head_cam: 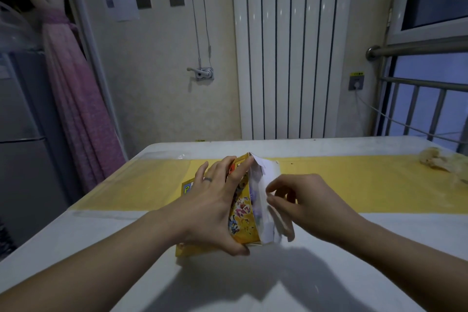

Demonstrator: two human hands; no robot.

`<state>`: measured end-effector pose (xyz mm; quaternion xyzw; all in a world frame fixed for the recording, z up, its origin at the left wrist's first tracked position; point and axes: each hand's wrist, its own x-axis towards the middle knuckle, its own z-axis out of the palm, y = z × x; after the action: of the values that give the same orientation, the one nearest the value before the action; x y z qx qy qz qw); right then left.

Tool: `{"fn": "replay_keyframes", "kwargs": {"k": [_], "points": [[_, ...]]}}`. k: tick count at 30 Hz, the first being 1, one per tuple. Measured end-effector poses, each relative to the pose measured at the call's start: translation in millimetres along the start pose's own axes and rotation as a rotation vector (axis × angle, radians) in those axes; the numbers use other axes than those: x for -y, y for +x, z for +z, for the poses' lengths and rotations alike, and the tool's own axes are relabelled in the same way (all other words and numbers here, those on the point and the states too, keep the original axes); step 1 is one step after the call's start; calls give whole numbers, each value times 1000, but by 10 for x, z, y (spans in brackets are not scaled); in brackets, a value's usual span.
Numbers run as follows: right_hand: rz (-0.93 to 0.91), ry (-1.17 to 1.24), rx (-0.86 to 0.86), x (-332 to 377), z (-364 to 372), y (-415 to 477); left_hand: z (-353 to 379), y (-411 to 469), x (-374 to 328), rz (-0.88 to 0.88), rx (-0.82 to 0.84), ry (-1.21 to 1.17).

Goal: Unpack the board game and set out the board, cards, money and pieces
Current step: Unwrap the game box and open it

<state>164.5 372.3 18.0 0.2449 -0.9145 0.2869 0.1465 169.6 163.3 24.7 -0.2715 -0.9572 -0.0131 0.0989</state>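
A yellow board game box (241, 215) with colourful pictures on its lid lies in the middle of the white table (228, 286), its lid tilted up on the right side. My left hand (215, 205) grips the raised lid, thumb at the near edge and fingers spread over the top. White and pale purple folded paper (263, 190) sticks out of the box's open right side. My right hand (301, 200) pinches the edge of this paper with curled fingers. What else lies inside the box is hidden.
A yellow strip (354, 185) runs across the table under a clear sheet. A crumpled pale cloth (440, 162) lies at the far right. Behind the table stand a white radiator (291, 58), a pink curtain (81, 109) and a metal railing (417, 99).
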Motion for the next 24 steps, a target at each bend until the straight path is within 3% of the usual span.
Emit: {"fn": "replay_keyframes", "kwargs": {"k": [6,10,20,24], "points": [[284,440,162,13,41,99,-43,71,-80,-73,69,34],[377,556,281,5,96,118,-91,86,-158,-95,200,-13],[360,483,461,-52,282,144,53,32,-148,-128,390,88],[384,448,459,-60,397,136,84,19,-137,-157,451,85]]}}
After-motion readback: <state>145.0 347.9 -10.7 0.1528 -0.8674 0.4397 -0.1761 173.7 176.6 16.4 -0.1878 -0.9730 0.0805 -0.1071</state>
